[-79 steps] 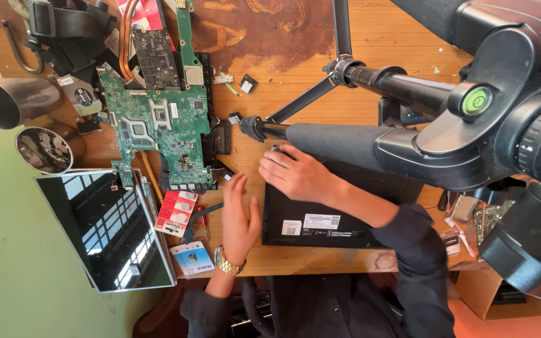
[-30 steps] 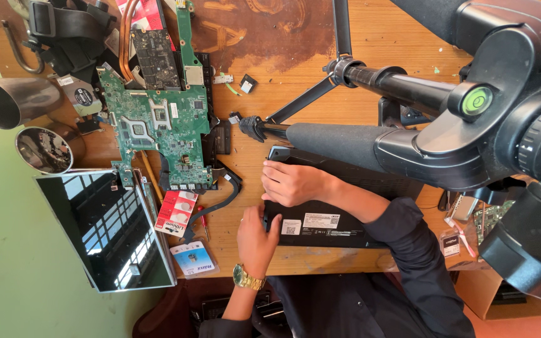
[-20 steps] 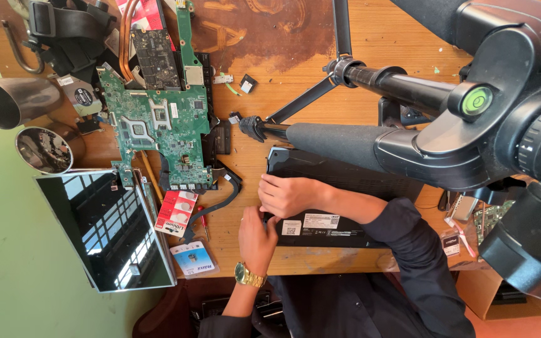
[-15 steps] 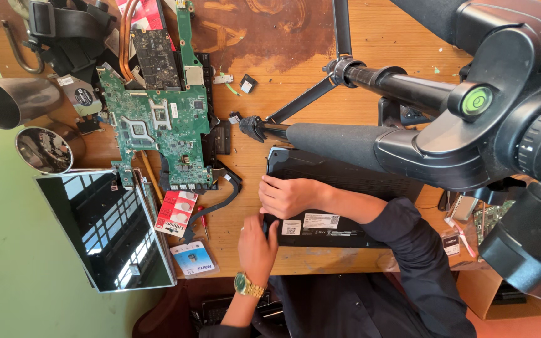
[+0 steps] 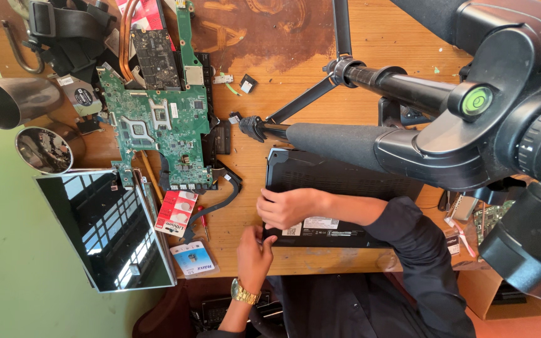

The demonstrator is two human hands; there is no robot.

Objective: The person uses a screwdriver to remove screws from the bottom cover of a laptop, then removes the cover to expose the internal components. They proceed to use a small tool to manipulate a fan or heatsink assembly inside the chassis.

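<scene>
Fingers of the right hand (image 5: 289,208) curl over the black laptop base (image 5: 339,178), steadying it (underside up); the left hand (image 5: 255,255) bunches its fingertips at the corner, grip unclear.

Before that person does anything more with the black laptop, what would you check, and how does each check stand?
1. Right hand grips the black laptop at the end nearest the green circuit board: ok.
2. Left hand at that same corner: ok. Whether it holds a tool: cannot tell.
3. Laptop lying flat on the wooden table: ok.
4. Small red-handled tool close to the hands: ok.
5. Free space above the laptop: not ok, the padded tripod leg crosses its far edge.
</scene>
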